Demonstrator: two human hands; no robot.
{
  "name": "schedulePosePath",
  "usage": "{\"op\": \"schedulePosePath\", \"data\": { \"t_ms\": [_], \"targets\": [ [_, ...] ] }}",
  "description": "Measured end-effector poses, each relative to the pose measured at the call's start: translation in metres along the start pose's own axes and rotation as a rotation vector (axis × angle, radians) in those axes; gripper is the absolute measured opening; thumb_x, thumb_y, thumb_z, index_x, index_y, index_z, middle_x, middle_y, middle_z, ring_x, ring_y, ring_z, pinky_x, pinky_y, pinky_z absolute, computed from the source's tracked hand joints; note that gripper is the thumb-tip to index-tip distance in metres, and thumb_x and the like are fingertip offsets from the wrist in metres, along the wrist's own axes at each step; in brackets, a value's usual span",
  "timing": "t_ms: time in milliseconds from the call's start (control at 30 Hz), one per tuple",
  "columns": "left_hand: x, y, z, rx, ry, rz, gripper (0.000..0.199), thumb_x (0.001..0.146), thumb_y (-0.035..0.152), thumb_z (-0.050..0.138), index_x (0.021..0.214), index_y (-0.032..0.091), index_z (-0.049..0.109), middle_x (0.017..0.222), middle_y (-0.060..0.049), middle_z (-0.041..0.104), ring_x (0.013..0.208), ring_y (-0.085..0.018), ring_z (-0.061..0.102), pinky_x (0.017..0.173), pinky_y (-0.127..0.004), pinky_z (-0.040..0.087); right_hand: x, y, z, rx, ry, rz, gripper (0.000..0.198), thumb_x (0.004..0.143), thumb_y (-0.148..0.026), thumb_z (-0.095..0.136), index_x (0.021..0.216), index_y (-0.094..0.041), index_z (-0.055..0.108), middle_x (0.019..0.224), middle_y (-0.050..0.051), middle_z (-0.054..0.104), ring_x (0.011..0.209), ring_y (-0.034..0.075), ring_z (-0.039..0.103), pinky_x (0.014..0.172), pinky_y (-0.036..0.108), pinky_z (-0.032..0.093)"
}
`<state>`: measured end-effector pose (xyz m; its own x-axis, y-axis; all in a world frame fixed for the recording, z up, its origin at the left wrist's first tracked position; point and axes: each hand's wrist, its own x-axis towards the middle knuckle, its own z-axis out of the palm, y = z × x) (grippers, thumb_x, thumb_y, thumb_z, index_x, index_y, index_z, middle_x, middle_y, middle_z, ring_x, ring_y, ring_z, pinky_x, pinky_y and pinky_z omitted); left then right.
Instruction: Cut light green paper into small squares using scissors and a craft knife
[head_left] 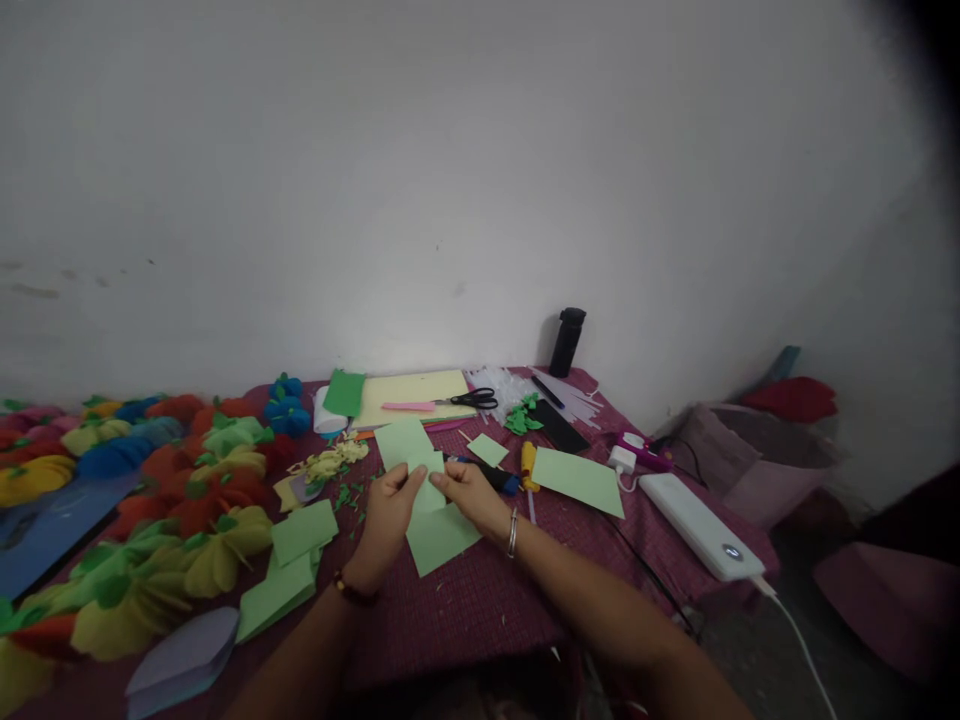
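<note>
Between my two hands is a small light green sheet of paper (430, 492). My left hand (391, 508) pinches its left edge, thumb on top. On the opposite edge, my right hand (474, 492) pinches it the same way. Beneath it on the cloth lies a larger green sheet (441, 540), and another green sheet (403, 441) is just beyond my fingers. Folded green papers (289, 575) rest left of my left wrist. Scissors (450, 403) with a pink cover on the blades lie on a pale yellow pad (367, 388).
Colourful paper pumpkins (202, 490) crowd the left side. A hot glue gun (495, 475) lies behind my right hand, near a green sheet (577, 480). A white power bank (701, 525) with a cable sits at the right edge. A black bottle (568, 342) stands by the wall.
</note>
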<state>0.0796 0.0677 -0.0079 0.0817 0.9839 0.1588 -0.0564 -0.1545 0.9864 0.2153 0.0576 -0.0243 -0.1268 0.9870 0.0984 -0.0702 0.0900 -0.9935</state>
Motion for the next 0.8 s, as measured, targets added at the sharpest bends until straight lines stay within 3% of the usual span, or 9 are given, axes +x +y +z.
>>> {"op": "schedulePosePath", "data": {
  "t_ms": [200,300,433,600,733,800],
  "targets": [
    [0.011,0.007,-0.011,-0.301,0.171,-0.046,0.033,0.067,0.045,0.069,0.080,0.016,0.062,0.057,0.004,0.060,0.042,-0.009,0.048,0.042,-0.020,0.036,-0.002,-0.001,0.001,-0.062,-0.063,0.001,0.039,0.067,-0.052,0.066,0.062,-0.016,0.053,0.059,-0.001,0.057,0.053,0.009,0.050,0.055,0.023,0.040],
    [0.013,0.009,-0.014,-0.347,0.187,-0.038,0.032,0.068,0.044,0.069,0.080,0.016,0.062,0.057,0.004,0.061,0.042,-0.009,0.049,0.043,-0.021,0.037,-0.002,-0.004,-0.002,-0.032,-0.011,-0.016,0.040,0.070,-0.054,0.063,0.065,-0.016,0.053,0.062,0.000,0.057,0.054,0.009,0.050,0.056,0.023,0.041],
    [0.006,0.002,-0.006,-0.206,0.088,-0.021,0.029,0.070,0.044,0.067,0.074,0.016,0.061,0.054,0.005,0.058,0.042,-0.009,0.046,0.042,-0.020,0.035,-0.002,-0.006,-0.005,0.047,0.002,-0.030,0.041,0.072,-0.057,0.061,0.075,-0.017,0.052,0.067,-0.002,0.055,0.057,0.009,0.052,0.058,0.023,0.043],
    [0.004,0.000,-0.003,-0.102,-0.039,-0.091,0.031,0.064,0.043,0.071,0.076,0.016,0.062,0.058,0.003,0.061,0.045,-0.011,0.050,0.044,-0.022,0.038,-0.001,-0.005,-0.008,-0.043,-0.009,-0.034,0.044,0.066,-0.056,0.067,0.062,-0.018,0.045,0.058,-0.007,0.044,0.052,0.007,0.046,0.055,0.021,0.041],
    [0.012,0.005,-0.010,-0.014,-0.313,-0.214,0.029,0.056,0.034,0.076,0.073,0.013,0.065,0.059,-0.001,0.062,0.048,-0.014,0.053,0.047,-0.024,0.040,-0.001,-0.002,-0.012,-0.159,-0.216,0.066,0.039,0.066,-0.050,0.069,0.062,-0.016,0.049,0.056,-0.006,0.048,0.051,0.007,0.046,0.053,0.021,0.039],
    [0.015,0.006,-0.015,0.065,-0.357,-0.188,0.025,0.056,0.032,0.075,0.066,0.012,0.065,0.056,-0.001,0.060,0.047,-0.013,0.051,0.046,-0.024,0.039,-0.002,-0.001,-0.014,-0.213,-0.275,0.082,0.037,0.068,-0.046,0.069,0.062,-0.016,0.050,0.055,-0.006,0.050,0.052,0.007,0.047,0.052,0.020,0.038]
  ]
}}
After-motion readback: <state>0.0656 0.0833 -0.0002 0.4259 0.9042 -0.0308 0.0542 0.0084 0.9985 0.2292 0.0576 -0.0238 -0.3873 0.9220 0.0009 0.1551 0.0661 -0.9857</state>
